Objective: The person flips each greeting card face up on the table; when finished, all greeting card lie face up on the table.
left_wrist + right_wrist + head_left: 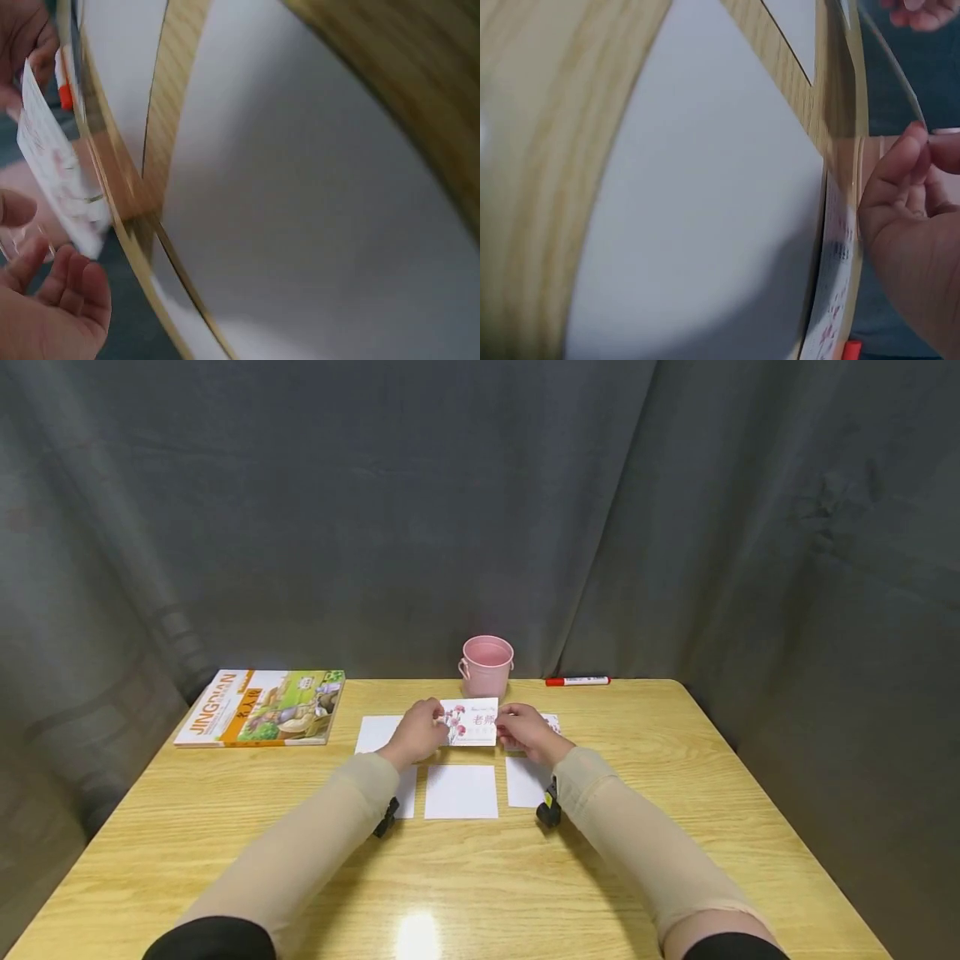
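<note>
A white card (471, 722) printed with pink flowers and red Chinese characters is held up off the table. My right hand (528, 732) pinches its right edge between thumb and fingers (907, 161). At the card's left edge is my left hand (418, 731); in the left wrist view its thumb and fingers (71, 285) stand apart beside the blurred card end, and contact is hard to make out. Blank white cards lie below: a middle one (461, 792), a right one (527, 781) and a back left one (377, 733). Another flowered card (553, 722) is partly hidden behind my right hand.
Behind the held card stands a pink bucket (487, 664) with small handles. A red-and-white marker (577, 681) lies at the table's back edge. Magazines or books (262, 708) lie at the back left. A grey curtain (375, 527) surrounds the wooden table (480, 885).
</note>
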